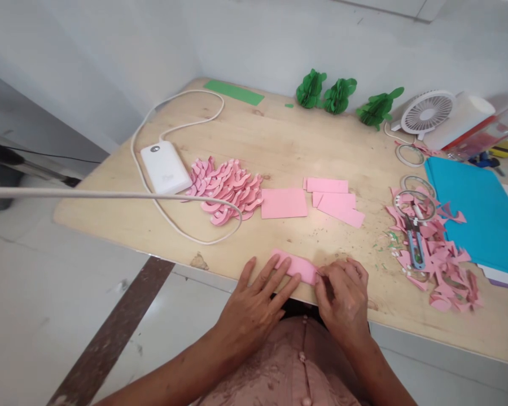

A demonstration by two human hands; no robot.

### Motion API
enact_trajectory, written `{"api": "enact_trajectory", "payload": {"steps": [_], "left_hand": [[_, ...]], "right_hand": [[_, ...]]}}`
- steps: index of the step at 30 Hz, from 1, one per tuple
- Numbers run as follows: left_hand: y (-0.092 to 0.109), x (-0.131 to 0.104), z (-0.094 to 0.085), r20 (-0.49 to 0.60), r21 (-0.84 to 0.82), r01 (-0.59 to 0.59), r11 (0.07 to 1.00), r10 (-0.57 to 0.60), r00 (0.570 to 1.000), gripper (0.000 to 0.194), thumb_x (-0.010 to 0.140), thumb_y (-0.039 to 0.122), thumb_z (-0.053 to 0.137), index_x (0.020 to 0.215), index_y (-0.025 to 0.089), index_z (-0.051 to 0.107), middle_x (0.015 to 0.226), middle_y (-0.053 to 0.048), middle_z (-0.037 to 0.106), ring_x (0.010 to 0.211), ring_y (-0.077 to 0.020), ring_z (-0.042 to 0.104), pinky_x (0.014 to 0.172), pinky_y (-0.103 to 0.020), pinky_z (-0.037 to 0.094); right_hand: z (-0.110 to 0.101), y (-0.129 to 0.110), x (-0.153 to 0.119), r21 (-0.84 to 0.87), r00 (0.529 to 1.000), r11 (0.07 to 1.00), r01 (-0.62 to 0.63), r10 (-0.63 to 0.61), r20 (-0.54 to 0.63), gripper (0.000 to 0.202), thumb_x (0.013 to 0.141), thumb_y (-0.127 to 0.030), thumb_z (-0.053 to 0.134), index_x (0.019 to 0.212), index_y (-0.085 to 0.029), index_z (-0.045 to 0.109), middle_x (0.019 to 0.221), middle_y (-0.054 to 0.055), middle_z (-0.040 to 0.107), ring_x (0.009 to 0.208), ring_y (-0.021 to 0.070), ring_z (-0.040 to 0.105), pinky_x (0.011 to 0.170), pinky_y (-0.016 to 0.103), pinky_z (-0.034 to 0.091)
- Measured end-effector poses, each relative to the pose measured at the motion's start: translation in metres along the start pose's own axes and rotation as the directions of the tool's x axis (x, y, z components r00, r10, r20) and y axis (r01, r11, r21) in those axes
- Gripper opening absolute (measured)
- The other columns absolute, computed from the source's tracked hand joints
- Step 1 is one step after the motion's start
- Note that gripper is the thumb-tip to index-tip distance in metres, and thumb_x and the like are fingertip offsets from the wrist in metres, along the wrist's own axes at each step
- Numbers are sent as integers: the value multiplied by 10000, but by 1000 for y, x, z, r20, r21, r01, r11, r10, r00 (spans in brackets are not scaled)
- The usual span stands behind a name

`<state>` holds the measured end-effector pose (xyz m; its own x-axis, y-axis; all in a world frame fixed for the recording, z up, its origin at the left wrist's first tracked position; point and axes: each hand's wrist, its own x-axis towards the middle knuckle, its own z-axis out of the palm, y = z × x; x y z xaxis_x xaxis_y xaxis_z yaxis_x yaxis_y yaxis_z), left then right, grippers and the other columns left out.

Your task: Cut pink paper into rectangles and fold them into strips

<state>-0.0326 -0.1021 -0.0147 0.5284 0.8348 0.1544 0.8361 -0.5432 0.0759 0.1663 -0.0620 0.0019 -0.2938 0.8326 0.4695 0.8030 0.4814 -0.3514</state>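
While the left hand (258, 299) lies flat with its fingers spread across a pink paper strip (295, 265), the right hand (344, 296) is curled at the strip's right end, apparently pinching it between thumb and fingers. The strip lies at the near edge of the worktop (275, 141), just in front of the person's shirt (275, 366), and the right fingers partly hide its end, so I cannot tell whether a fold is being made there. Being so close to the edge, the paper could slip off or bend over it if the spread fingers press unevenly or lift too soon. A crooked pinch would probably leave a slanted crease, and thin paper like this may not flatten cleanly afterwards. Beyond the strip lie a pink rectangle (284, 203) and several loose pink pieces (328, 185), which a sleeve or a stray finger might scatter. The white cable (207, 243) loops beside the pile of wavy pink cut-outs (232, 189) and crosses in front of part of it; a tug on that cable could drag some of them out of place. To the right, pink scraps (442, 273) surround a blue-handled tool (415, 248), where a good piece could easily get lost.
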Motion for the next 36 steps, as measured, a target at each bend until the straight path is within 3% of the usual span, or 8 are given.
{"api": "enact_trajectory", "payload": {"steps": [30, 34, 36], "left_hand": [[-3, 3, -3, 32, 4, 15, 1000, -15, 999, 589, 879, 374, 566, 1430, 331, 361, 1553, -23, 279, 1427, -309, 224, 1122, -520, 191], [-4, 3, -2, 23, 8, 12, 1000, -12, 1000, 592, 865, 374, 584, 1419, 331, 379, 1543, -26, 304, 1418, -313, 247, 1115, -520, 207], [-4, 3, -2, 24, 9, 11, 1000, -11, 1000, 595, 865, 373, 583, 1421, 330, 374, 1540, -24, 312, 1418, -308, 247, 1112, -518, 212]], "right_hand": [[-3, 3, -1, 9, 999, 1000, -21, 21, 24, 86, 875, -133, 520, 855, -206, 562, 749, 4, 623, 772, 177, 561, 916, 416, 369], [-4, 0, -3, -53, 999, 998, -14, 12, -39, 138, 880, -156, 529, 1001, -179, 590, 928, 68, 660, 936, 225, 570, 917, 430, 385], [-4, -4, -2, -70, 1000, 997, 24, -25, -18, 224, 883, -155, 523, 1096, -164, 590, 1068, 104, 655, 1057, 262, 547, 945, 456, 373]]}}
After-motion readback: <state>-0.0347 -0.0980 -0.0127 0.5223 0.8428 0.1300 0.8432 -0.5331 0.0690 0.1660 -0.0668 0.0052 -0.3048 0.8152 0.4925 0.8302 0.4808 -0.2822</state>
